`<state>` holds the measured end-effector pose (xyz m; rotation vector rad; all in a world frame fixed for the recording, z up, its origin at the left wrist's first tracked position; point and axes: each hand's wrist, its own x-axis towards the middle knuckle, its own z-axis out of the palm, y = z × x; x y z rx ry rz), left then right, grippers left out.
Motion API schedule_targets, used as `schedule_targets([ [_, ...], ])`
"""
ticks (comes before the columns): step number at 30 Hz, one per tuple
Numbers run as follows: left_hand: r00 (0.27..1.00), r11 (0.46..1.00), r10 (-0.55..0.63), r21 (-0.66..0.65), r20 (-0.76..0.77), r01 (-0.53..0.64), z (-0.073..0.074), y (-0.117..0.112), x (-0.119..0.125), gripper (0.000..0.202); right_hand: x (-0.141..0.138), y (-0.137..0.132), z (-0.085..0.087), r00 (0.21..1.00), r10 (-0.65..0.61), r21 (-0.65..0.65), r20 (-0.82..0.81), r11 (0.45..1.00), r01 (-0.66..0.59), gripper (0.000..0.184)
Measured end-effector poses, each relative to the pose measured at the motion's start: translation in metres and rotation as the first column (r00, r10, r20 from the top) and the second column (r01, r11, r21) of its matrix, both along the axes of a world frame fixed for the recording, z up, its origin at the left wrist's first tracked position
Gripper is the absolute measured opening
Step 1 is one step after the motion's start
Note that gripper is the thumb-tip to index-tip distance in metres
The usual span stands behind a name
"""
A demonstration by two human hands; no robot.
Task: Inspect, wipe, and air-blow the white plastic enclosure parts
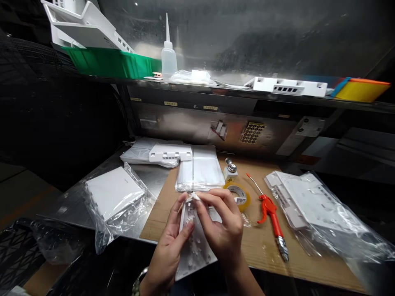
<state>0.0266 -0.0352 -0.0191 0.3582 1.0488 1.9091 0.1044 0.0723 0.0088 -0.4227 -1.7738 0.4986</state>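
A white plastic housing (pixel 197 255) is tilted up at the front edge of the bench, its inner side with small raised features facing me. My left hand (pixel 173 242) grips its left edge, thumb on the inner face and fingers behind. At the top corner, the fingers of my right hand (pixel 224 222) pinch a small white piece (pixel 194 196) against the housing. What that piece is, I cannot make out. Just beyond my hands lie a stack of clear plastic bags (pixel 200 168) and a roll of yellowish tape (pixel 247 197).
To the right, a red air blow gun (pixel 270 207) rests on cardboard (pixel 256 250), beside bagged white housings (pixel 308 201). Another bagged housing (pixel 114 193) lies left. A pump bottle (pixel 230 172) stands behind the tape. The shelf above holds a green bin (pixel 114 62) and a squeeze bottle (pixel 168 59).
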Motion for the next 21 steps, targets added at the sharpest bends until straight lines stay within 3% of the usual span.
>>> schedule_targets([
  [5, 0.979, 0.999, 0.051, 0.028, -0.2, -0.047, 0.008, 0.004, 0.006, 0.066, 0.013, 0.011, 0.004, 0.996, -0.087, 0.011, 0.005, 0.996, 0.087, 0.013],
  [11, 0.915, 0.988, 0.157, 0.062, -0.372, -0.145, 0.032, 0.017, 0.017, 0.067, 0.031, 0.01, 0.013, 0.956, -0.233, -0.007, -0.178, 0.972, 0.236, 0.015],
  [17, 0.739, 0.982, 0.19, 0.117, -0.647, -0.15, 0.022, 0.025, 0.028, 0.064, 0.024, -0.006, 0.02, 0.971, -0.162, 0.079, -0.174, 0.981, 0.177, 0.027],
  [21, 0.698, 0.969, 0.23, 0.095, -0.679, -0.227, 0.016, 0.026, 0.035, 0.067, 0.022, -0.004, 0.019, 0.963, -0.21, 0.075, -0.169, 0.972, 0.225, 0.023],
])
